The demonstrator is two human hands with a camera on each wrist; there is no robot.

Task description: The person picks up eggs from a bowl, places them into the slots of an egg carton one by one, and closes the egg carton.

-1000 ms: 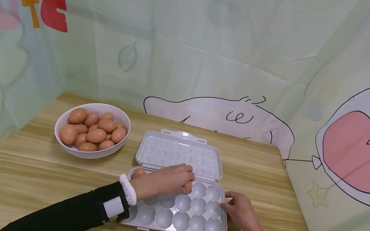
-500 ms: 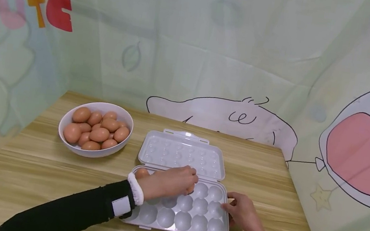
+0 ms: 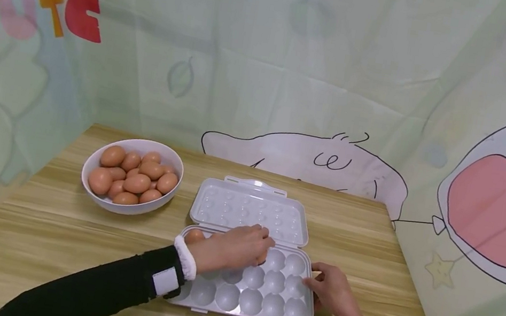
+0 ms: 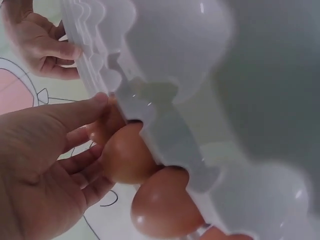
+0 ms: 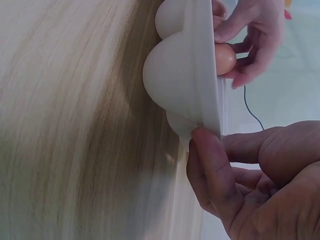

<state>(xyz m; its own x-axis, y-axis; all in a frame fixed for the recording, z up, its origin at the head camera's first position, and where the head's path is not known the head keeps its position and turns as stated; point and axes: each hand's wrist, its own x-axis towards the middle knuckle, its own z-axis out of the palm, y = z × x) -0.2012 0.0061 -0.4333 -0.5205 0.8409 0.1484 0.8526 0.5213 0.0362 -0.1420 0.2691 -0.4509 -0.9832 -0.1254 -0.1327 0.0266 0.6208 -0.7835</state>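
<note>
My left hand [image 3: 240,245] pinches a brown egg [image 4: 106,125] over the far row of a white plastic egg carton [image 3: 249,304]. In the left wrist view, that egg sits low at a cup, with the thumb and fingertips still on it. More brown eggs [image 4: 131,152] stand in the same row beside it. An egg [image 3: 195,236] shows at the row's left end; my hand and forearm hide part of the row. On the carton's right side, my right hand [image 3: 333,293] grips the rim between thumb and fingers.
A white bowl [image 3: 126,209] heaped with brown eggs [image 3: 136,183] stands at the back left of the wooden table [image 3: 90,243]. The carton's lid [image 3: 250,209] lies open behind its base. Printed cloth [image 3: 293,77] hangs around the table.
The left hand has sunk slightly and shifted a little right over the far row with the egg. The right hand keeps its grip on the rim. The view has shifted slightly.
</note>
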